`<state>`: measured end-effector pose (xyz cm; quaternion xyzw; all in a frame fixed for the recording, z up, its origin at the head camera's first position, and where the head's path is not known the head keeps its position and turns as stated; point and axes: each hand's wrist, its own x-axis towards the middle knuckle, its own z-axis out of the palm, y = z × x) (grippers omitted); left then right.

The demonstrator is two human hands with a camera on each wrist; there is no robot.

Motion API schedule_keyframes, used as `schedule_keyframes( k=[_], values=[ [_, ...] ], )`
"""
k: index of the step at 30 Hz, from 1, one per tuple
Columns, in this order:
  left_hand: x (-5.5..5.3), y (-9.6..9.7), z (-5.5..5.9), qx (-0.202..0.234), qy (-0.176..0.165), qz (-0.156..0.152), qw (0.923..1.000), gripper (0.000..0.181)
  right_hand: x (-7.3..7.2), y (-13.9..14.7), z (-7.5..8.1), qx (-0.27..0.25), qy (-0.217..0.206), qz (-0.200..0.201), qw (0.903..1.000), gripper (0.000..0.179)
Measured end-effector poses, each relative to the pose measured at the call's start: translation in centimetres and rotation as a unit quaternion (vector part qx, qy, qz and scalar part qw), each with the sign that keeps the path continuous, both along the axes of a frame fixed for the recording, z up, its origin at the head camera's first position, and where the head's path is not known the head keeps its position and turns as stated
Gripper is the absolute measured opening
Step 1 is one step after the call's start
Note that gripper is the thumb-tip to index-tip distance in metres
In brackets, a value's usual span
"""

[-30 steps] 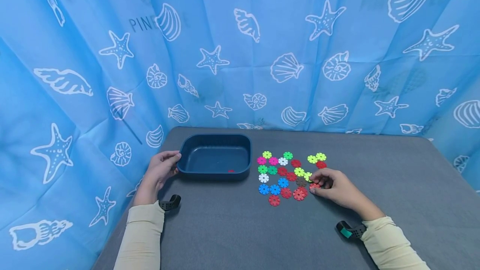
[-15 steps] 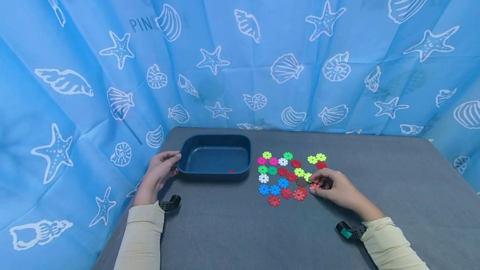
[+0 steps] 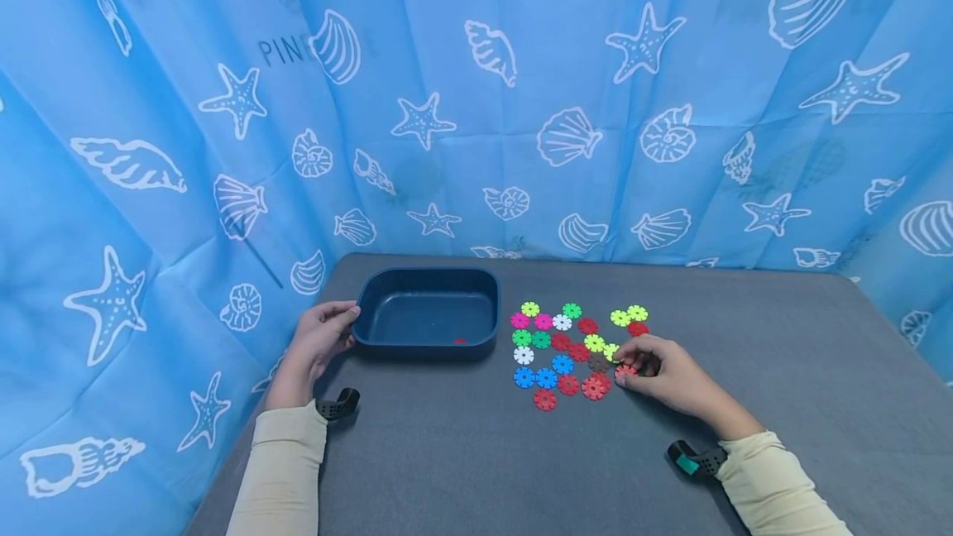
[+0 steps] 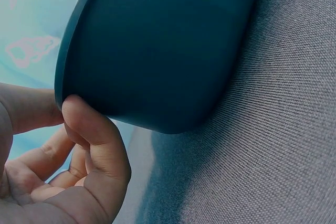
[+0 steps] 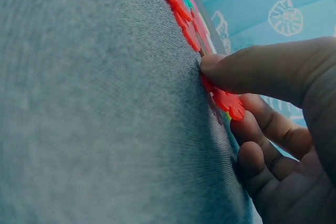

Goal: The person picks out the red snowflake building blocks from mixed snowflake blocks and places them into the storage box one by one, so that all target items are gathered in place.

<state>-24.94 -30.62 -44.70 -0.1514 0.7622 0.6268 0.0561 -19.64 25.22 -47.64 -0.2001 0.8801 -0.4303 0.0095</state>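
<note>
At the left end of a dark blue plastic tub, my left hand pinches the rim between thumb and fingers. The left wrist view shows its thumb against the tub's outer wall near the corner. My right hand is low at the right edge of a group of flat notched plastic discs. Its thumb and fingers close around a red notched disc, partly covered by the hand. A small red piece shows inside the tub.
Several loose discs lie flat on the grey cloth-covered table, among them a blue disc, a white disc and a yellow disc. A blue shell-patterned curtain hangs behind the table.
</note>
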Motion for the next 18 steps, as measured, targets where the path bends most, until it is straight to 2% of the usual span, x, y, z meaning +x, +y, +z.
schedule_keyframes(
  k=[18],
  values=[
    [0.02,0.16,0.17,0.008,-0.003,-0.001,1.0000,0.051,-0.19,0.22,-0.24,0.010,-0.009,-0.006,0.9999,0.024]
  ],
)
